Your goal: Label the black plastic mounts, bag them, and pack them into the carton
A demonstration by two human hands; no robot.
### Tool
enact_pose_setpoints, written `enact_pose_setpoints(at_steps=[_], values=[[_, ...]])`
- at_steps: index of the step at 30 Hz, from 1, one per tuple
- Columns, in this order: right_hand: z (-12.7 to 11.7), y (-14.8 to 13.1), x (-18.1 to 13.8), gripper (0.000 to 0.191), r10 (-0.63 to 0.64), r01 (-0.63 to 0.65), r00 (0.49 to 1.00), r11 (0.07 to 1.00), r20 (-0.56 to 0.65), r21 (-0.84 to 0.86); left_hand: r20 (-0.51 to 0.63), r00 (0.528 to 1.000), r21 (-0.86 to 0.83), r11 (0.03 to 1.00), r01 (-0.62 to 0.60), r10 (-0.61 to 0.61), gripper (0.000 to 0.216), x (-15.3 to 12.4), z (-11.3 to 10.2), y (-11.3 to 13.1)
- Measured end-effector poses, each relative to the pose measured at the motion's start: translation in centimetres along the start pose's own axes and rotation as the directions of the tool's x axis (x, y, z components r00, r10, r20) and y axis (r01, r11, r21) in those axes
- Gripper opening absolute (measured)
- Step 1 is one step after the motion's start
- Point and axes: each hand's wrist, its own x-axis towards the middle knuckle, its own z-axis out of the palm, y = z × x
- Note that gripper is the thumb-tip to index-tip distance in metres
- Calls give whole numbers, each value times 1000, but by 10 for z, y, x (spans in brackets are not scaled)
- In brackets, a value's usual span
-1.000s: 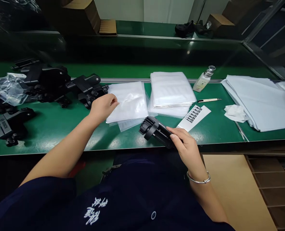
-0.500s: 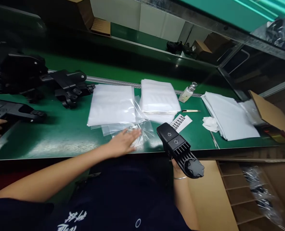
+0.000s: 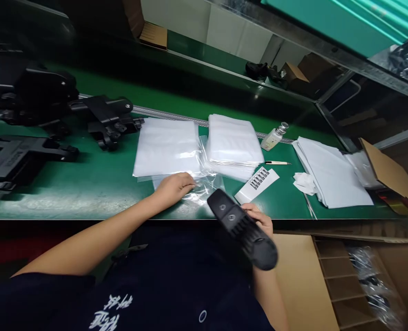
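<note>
My left hand is at the front of the bench, fingers pinched together on the edge of a clear plastic bag. Just behind that bag lies a stack of translucent white bags. My right hand grips a long black plastic part with two round marks, slots and a rounded end. The part tilts over the front edge of the bench and is slightly blurred; it hides some of my fingers. A label sheet with black printed blocks lies just beyond my right hand.
Black mechanical assemblies stand at the left. Behind sit a second bag stack, a small bottle and a pen. Farther right are crumpled paper, tweezers and white sheets. A divided carton is below right.
My left hand has gone from spread flat on the clear bag to pinching it. My right hand has shifted the black part leftward. At far left, another person's hand has left the black assembly.
</note>
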Motion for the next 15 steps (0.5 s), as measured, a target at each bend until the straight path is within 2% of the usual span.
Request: enact_pose_setpoints(at_steps=[2, 4, 6, 8, 12, 15], values=[[0, -15, 10, 38, -25, 22, 999, 994, 22, 105, -8, 1000, -90, 996, -13, 13, 29, 0, -12, 6], [4, -28, 20, 29, -30, 21, 998, 990, 60, 138, -21, 1000, -159, 987, 8, -12, 26, -4, -18, 10], [12, -34, 27, 28, -16, 12, 998, 997, 66, 75, -42, 997, -194, 980, 48, -57, 22, -11, -20, 11], [20, -35, 31, 29, 1, -1, 1000, 1000, 22, -11, -38, 998, -202, 978, 45, -53, 21, -20, -21, 11], [36, -30, 36, 28, 25, -45, 991, 986, -128, -158, 58, 994, -133, 988, -83, 92, 29, -30, -25, 14], [51, -28, 43, 28, 13, -59, 979, 973, -202, -224, 99, 977, -63, 981, -184, 189, 33, -25, -24, 25]])
